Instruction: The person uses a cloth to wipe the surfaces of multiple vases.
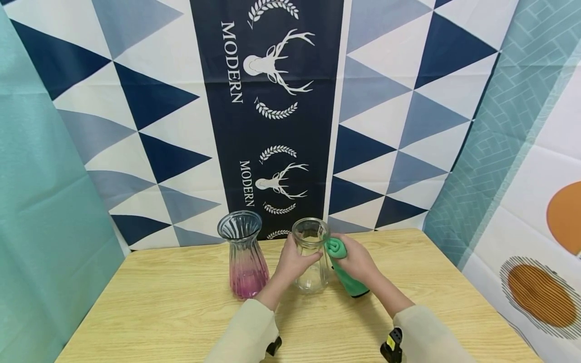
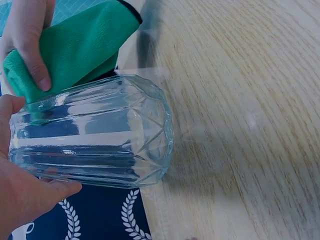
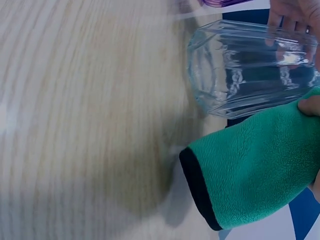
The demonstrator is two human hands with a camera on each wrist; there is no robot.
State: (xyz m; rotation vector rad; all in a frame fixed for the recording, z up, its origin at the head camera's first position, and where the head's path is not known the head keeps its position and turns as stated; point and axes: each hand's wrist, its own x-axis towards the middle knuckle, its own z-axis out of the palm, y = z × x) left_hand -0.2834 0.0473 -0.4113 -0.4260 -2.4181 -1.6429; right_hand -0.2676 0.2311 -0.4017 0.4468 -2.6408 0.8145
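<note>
A clear ribbed glass vase (image 1: pixel 312 275) stands upright near the back of the table, and my left hand (image 1: pixel 292 259) grips it around its upper part, thumb across the front. On its other side my right hand (image 1: pixel 356 257) holds a folded green cloth (image 3: pixel 255 165) with a black edge. The cloth's rolled upper end lies right at the vase's neck, while the rest hangs down beside the glass. In the left wrist view the vase's faceted base (image 2: pixel 155 132) shows close to the wooden surface.
Left of my left hand stands a second ribbed vase (image 1: pixel 247 267), blue at the rim and pink below. The wooden table (image 1: pixel 172 307) meets a patterned curtain (image 1: pixel 181 166) right behind both vases. Teal fabric (image 1: pixel 45 227) hangs along the left side.
</note>
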